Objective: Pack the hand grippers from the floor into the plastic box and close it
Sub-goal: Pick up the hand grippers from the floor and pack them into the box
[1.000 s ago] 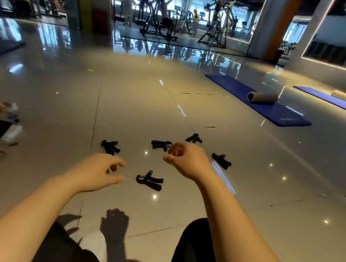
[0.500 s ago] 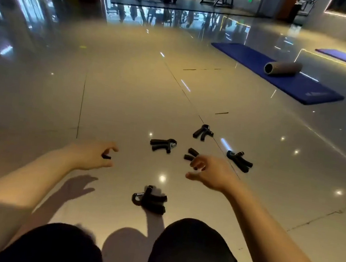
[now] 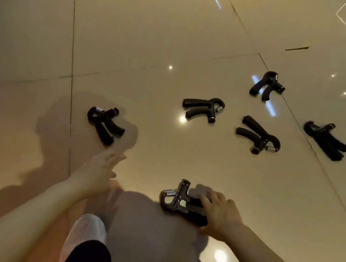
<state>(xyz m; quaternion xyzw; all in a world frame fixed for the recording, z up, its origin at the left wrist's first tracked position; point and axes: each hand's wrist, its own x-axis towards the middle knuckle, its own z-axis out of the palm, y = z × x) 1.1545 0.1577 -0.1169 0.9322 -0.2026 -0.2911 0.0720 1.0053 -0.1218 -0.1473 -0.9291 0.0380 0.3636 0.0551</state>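
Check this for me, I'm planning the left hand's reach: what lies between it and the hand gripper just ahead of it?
Nothing but bare floor tile and shadow separates the left hand from that hand gripper, as the head view shows.

Right hand [image 3: 220,215] dropped onto nearest hand gripper [image 3: 181,199]; view tilted floorward.

The right hand [image 3: 220,215] is gripping the nearest hand gripper [image 3: 177,201] on the tiled floor [image 3: 158,31]; the blurred left hand [image 3: 97,171] is reaching, apparently open-fingered, toward the left gripper [image 3: 104,123].
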